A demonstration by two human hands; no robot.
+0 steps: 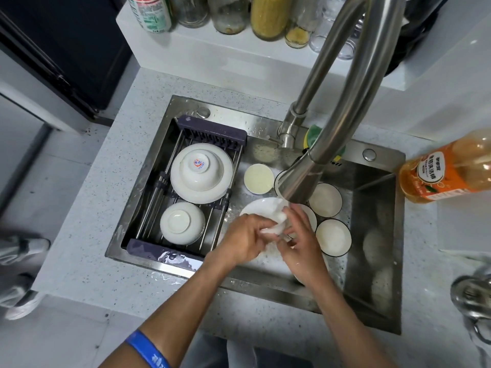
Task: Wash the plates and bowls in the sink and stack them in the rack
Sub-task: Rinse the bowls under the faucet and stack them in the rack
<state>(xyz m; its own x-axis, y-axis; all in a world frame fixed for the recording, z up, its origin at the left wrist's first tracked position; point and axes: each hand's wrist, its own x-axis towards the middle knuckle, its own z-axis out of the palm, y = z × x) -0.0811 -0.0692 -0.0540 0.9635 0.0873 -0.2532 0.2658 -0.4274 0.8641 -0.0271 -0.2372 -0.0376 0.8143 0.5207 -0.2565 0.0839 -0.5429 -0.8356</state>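
Over the steel sink (372,261), my left hand (244,239) and my right hand (300,240) both grip a small white bowl (276,220), fingers curled round it, under the faucet spout (297,181). A white plate (259,205) lies beneath them. Other white dishes sit in the basin: a small dish (259,179) and dark-rimmed bowls (325,200), (333,237). The dark rack (218,134) on the sink's left holds an upturned bowl (198,166) on a plate (212,195) and another upturned bowl (182,223).
An orange dish-soap bottle (446,170) stands on the counter at right. A green-yellow sponge (312,136) sits behind the faucet base. Jars and bottles (268,17) line the back ledge. A metal object (473,296) lies at far right.
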